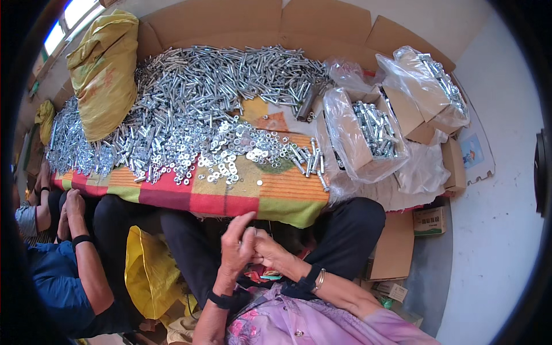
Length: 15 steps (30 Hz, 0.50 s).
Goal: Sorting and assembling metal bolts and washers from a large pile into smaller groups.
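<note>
My left hand (234, 246) and my right hand (268, 250) are pressed together over my lap, in front of the table edge. The fingers of my right hand are curled against my left palm. One left finger points up and to the right, while the others bend inward. Whatever lies between the hands, if anything, is hidden. Beyond them, loose washers and nuts (221, 167) are spread on the checked cloth (224, 203). Several bolts with fittings (311, 163) lie at the cloth's right side. Behind is a large heap of long silver bolts or sleeves (218, 75).
A plastic-lined carton (352, 144) of bolts stands right of the heap, with another carton (428, 118) behind it. A dark tube (308, 103) lies by the heap. Yellow sacks (106, 75) are at left. Beside me sits a person in a blue shirt (60, 279), hands together.
</note>
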Tool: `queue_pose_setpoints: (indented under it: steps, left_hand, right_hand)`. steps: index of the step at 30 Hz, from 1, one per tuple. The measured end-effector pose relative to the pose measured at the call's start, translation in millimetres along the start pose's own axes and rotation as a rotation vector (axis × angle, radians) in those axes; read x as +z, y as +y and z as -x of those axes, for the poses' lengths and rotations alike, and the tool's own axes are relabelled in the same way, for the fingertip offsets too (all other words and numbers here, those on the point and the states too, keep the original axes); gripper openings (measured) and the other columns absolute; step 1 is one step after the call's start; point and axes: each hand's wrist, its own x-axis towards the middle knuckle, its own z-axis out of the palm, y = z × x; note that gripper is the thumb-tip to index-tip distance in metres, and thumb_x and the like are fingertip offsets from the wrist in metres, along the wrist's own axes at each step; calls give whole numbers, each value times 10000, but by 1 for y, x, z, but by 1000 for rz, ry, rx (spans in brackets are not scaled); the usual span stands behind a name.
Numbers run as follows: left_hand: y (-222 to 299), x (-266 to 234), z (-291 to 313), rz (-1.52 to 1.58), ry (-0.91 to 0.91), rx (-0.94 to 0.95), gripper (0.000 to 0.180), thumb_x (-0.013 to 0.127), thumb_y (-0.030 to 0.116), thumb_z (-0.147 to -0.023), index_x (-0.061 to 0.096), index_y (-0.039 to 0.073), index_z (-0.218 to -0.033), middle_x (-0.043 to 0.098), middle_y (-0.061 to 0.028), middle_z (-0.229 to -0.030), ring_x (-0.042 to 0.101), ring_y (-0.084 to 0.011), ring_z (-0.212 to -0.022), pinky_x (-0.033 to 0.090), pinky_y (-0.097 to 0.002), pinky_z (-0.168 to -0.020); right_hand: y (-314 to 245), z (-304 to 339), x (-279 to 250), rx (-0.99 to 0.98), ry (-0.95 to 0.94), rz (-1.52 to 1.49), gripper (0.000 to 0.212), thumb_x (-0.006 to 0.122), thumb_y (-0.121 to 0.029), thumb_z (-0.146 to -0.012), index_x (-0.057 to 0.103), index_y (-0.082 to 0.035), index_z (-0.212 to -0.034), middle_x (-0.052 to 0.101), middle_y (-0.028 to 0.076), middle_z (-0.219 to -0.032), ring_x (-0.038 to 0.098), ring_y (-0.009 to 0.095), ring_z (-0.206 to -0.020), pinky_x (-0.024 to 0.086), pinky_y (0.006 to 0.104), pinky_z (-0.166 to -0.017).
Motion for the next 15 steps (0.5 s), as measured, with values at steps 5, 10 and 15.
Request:
queue_pose_setpoints:
  steps: [5, 10, 15]
  left_hand:
    - [-7, -18, 12, 353, 136, -231, 375, 409, 197, -946, 490, -43, -1223, 587, -138, -1148, 516, -229, -1125, 365, -335, -982]
    - [4, 2, 11, 291, -57, -177, 411, 401, 201, -958, 422, -39, -1292, 515, -146, -1241, 489, -216, -1147, 358, -334, -989]
    - [-23, -27, 15, 431, 90, -357, 337, 396, 190, -979, 519, -57, -1172, 645, -130, -995, 616, -176, -918, 464, -286, -836]
  right_hand:
    - [-82, 44, 85, -165, 7, -89, 91, 533, -90, -869, 512, -63, -953, 387, -47, -589, 284, 24, -364, 205, 177, -290]
    - [-45, -6, 29, -927, 289, 1060, 134, 556, -108, -851, 520, -44, -963, 497, -1, -662, 335, 25, -386, 234, 202, -323]
    - [-79, 50, 78, -240, 114, 367, 150, 500, -161, -899, 528, -53, -999, 455, -30, -569, 380, 28, -402, 279, 194, -368]
